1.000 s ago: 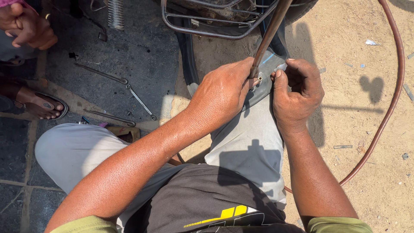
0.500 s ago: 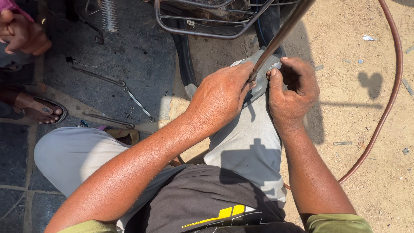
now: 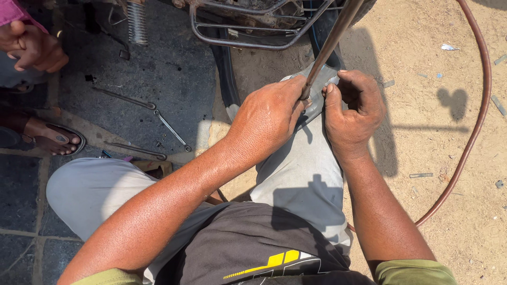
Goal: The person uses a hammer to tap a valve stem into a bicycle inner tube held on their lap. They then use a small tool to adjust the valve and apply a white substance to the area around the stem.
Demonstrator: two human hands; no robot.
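My left hand is closed around the lower end of a long brown metal rod that slants up to the top edge of the head view. My right hand is curled next to it, thumb against a grey piece resting on my knee, fingers bent around something I cannot make out. Both hands sit over my right knee in light grey trousers.
A metal vehicle frame and a black tyre lie just beyond my hands. Spanners lie on dark paving to the left. A brown hose curves across sandy ground at right. Another person's hands and sandalled foot are at far left.
The view has shifted slightly; the rod leans a little more to the right at its top. Both hands stay together on the knee with the same hold.
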